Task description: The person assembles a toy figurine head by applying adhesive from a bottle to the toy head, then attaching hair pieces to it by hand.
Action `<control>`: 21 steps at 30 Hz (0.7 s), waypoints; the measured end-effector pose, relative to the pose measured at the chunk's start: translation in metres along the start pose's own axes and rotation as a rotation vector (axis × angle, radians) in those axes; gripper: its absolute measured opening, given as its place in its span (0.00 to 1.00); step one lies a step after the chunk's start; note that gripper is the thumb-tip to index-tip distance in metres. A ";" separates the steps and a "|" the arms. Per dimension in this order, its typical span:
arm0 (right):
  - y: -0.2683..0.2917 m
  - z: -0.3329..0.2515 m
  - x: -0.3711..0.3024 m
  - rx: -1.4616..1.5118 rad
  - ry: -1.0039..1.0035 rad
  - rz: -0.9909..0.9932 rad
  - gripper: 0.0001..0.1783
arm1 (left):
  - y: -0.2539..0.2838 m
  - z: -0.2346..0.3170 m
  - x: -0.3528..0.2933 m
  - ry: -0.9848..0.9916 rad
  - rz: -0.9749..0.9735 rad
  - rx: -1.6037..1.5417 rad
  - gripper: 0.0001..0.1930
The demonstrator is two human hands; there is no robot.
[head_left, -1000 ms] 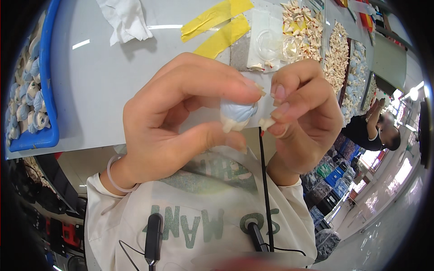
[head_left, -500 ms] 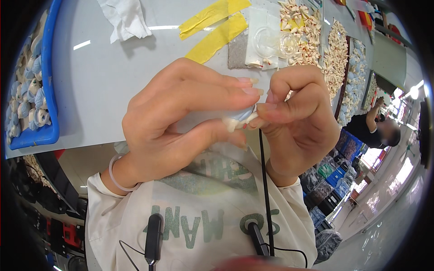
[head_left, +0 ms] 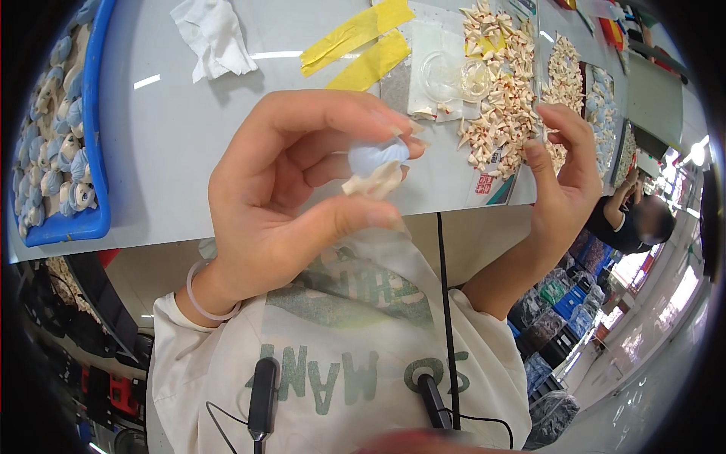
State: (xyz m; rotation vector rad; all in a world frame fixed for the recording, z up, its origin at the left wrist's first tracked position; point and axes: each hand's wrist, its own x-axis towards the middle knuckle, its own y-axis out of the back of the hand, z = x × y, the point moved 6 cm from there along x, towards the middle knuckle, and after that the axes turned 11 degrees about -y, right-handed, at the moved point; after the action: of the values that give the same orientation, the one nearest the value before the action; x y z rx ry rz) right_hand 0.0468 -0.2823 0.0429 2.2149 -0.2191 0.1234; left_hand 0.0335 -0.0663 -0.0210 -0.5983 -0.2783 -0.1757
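Observation:
My left hand (head_left: 261, 193) is closed, holding a small doll head (head_left: 372, 159) with a pale blue top and a cream part beneath, between the fingers and thumb. The piece looks slightly blurred. Off to the right, my right hand (head_left: 566, 178) is raised with thumb and forefinger apart, and I see nothing between them. It is at the right edge of a heap of small pointed cream pieces with red marks (head_left: 499, 98). Its other fingers are partly hidden.
At the left edge, a blue tray (head_left: 97, 166) contains many similar blue and cream heads. A white cloth (head_left: 215, 41), yellow tape strips (head_left: 355, 34) and clear round dishes (head_left: 442, 76) lie on the table. A black cable (head_left: 445, 303) hangs down. Another person (head_left: 631, 219) is at far right.
My right hand has left the doll head and moved right to the heap of cream pieces, its fingers spreading. The left hand keeps the head, now turned with more blue showing.

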 end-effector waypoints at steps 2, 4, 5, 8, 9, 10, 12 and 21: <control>-0.002 0.003 0.000 -0.121 0.030 -0.038 0.11 | 0.001 0.000 0.001 0.002 -0.012 0.007 0.24; -0.011 0.004 0.000 -0.235 0.064 -0.080 0.10 | 0.003 0.001 0.001 0.002 -0.020 0.021 0.25; -0.015 0.006 0.000 -0.225 0.038 -0.068 0.10 | 0.003 0.002 0.001 0.032 -0.017 0.058 0.25; -0.014 0.010 0.002 -0.192 -0.036 -0.038 0.09 | 0.003 0.001 0.003 0.033 -0.068 0.108 0.25; -0.013 0.013 0.002 -0.167 -0.074 -0.029 0.08 | 0.002 0.001 0.003 -0.001 -0.111 0.125 0.26; -0.014 0.014 0.003 -0.160 -0.073 -0.029 0.08 | 0.003 0.000 0.003 -0.001 -0.112 0.132 0.26; -0.012 0.017 0.004 -0.158 -0.031 0.013 0.08 | 0.002 0.001 0.004 -0.043 -0.109 0.111 0.24; 0.005 0.026 0.002 0.169 -0.003 0.120 0.05 | 0.000 -0.001 0.002 0.031 -0.046 0.004 0.25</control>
State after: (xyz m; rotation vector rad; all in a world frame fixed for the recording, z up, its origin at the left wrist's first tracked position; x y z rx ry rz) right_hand 0.0476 -0.3056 0.0312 2.3697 -0.3552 0.2116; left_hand 0.0357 -0.0672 -0.0208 -0.5853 -0.2621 -0.2285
